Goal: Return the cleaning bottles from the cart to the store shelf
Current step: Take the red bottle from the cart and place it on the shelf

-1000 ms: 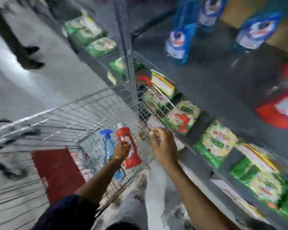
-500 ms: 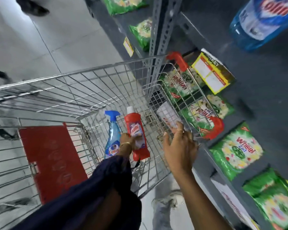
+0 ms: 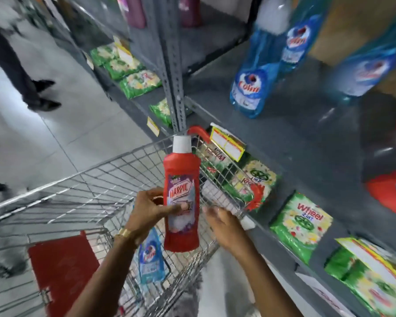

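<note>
My left hand grips a red Harpic bottle with a white cap, held upright above the wire cart. Just to the right of the bottle's lower half, my right hand hovers with fingers apart, holding nothing, close to the cart's rim. A blue Colin spray bottle still lies inside the cart, partly hidden behind my left wrist. The grey store shelf on the right carries blue Colin bottles, and red bottles sit blurred at the right edge.
Green Wheel detergent packs fill the lower shelf beside the cart. A grey perforated upright post stands just beyond the cart. The cart's red child-seat flap is at lower left. A person's legs stand in the aisle at left.
My left hand has lifted the red bottle up out of the cart. My right hand has come off the cart's rim and opened beside the bottle. The view has tilted up toward the shelf.
</note>
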Demonstrator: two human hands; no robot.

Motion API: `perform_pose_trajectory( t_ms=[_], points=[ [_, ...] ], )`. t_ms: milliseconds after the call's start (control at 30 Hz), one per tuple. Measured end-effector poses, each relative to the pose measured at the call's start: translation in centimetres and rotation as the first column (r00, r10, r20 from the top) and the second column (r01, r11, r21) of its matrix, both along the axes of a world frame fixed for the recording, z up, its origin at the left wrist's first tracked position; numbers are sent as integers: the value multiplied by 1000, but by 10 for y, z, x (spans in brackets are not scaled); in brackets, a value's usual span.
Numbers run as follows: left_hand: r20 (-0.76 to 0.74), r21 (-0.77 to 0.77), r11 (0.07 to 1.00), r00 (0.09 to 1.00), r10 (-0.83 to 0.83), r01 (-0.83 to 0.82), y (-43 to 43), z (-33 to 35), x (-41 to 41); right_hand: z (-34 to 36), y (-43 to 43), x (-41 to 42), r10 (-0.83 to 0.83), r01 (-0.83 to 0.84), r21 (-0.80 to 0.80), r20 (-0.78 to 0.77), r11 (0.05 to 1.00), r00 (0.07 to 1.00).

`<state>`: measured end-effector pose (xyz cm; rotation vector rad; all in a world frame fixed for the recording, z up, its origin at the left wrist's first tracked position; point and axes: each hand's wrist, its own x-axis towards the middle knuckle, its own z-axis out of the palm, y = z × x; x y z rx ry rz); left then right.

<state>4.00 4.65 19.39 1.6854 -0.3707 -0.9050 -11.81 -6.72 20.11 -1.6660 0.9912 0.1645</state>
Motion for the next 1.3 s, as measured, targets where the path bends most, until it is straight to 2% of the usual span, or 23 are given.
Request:
perform_pose_trajectory(
  t_ms=[67, 100, 200, 433, 600, 767, 933, 1033, 1133, 1300],
  points=[
    [8, -94, 991, 996, -92, 92, -9, 47, -11, 30, 0, -18, -163, 106, 257, 213, 961, 963],
    [1, -131, 983, 992, -127, 126, -14, 67, -21, 44, -2, -31, -231, 126, 338, 293, 933, 928],
    [-26, -197, 957, 975, -220, 211, -31, 106, -62, 82, -7, -75, -356, 145, 431, 461, 890, 813],
    [-195, -221, 863, 847, -495, 454, -58, 130, -180, 116, -14, -203, -578, 402, 438, 421, 804, 699],
    [-193, -228, 785, 763, -616, 576, -79, 129, -257, 114, -5, -284, -696, 561, 413, 419, 718, 583],
    [-111, -266, 718, 720, -685, 643, -106, 127, -312, 111, -12, -340, -728, 666, 348, 517, 659, 450],
    [112, -387, 589, 670, -734, 709, -160, 140, -359, 120, -55, -375, -672, 715, 286, 660, 638, 336],
    [262, -392, 546, 659, -705, 740, -200, 138, -370, 124, -90, -383, -617, 714, 233, 711, 661, 339],
    [259, -394, 528, 642, -722, 752, -233, 136, -378, 121, -118, -387, -582, 734, 181, 740, 655, 337],
    [250, -392, 551, 662, -707, 737, -255, 146, -383, 113, -151, -386, -562, 746, 135, 747, 652, 355]
  ],
)
